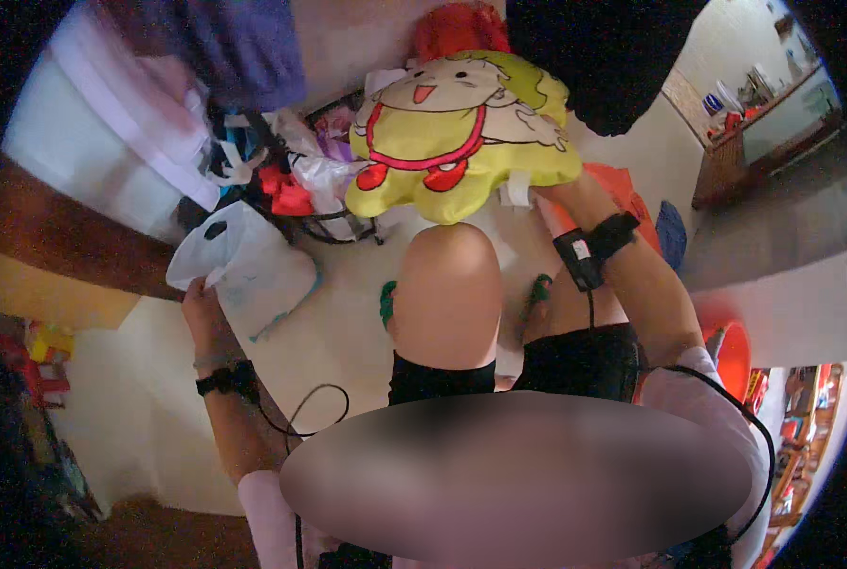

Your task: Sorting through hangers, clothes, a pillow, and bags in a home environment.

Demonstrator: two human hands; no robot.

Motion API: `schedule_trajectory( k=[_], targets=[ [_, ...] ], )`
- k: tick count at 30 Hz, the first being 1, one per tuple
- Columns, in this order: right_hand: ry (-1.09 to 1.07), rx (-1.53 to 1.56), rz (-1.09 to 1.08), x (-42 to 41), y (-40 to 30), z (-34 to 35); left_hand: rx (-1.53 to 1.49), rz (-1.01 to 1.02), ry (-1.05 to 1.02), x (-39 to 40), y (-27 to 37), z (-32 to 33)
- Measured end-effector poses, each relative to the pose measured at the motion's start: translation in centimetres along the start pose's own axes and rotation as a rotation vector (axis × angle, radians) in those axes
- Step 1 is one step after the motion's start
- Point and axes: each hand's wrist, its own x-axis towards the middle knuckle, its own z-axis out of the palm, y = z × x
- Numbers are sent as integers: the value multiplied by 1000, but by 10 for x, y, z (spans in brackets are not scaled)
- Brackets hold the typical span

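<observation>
My left hand (199, 302) grips the edge of a white plastic carrier bag (249, 267). The bag's handle hole shows, and its mouth gapes a little. In front of my knees is a yellow cushion (434, 135), shaped and printed as a cartoon child with a pink-edged bib and red shoes. My right hand (562, 190) reaches to the cushion's lower right edge and holds it there; the fingers are hidden behind the cushion. A white tag (516, 190) hangs from its lower edge.
Beyond the bag lies a pile of plastic bags (324, 178) and cloth on a dark frame. An orange-red bag (623, 192) sits behind my right forearm, and an orange tub (733, 355) stands at my right. Black cables (751, 412) trail from my wrist straps. A counter (772, 128) stands far right.
</observation>
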Motion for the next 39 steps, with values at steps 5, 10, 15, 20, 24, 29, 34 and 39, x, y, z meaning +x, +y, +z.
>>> schedule_trajectory(
  k=[5, 10, 15, 20, 24, 29, 34, 39],
  targets=[
    [15, 101, 44, -2, -5, 14, 157, 178, 75, 0, 46, -41],
    [-20, 47, 58, 4, 21, -28, -845, -39, -536, -55, 210, -7],
    [-12, 91, 242, -25, 0, 48, -1661, -200, -837, -50, 301, -17],
    [-10, -230, 96, -23, -17, 31, -1490, -238, -591, -51, 318, 4],
    [-221, -527, -120, -39, -30, 49, -1476, -210, -473, -52, 331, -4],
    [-132, -565, -152, -49, -27, 68, -1401, -146, -518, -59, 344, -11],
    [47, -561, -330, -54, -20, 69, -1420, -114, -476, -59, 340, -12],
    [81, -472, -302, -50, -8, 50, -1296, -9, -492, -58, 339, -14]
  ],
)
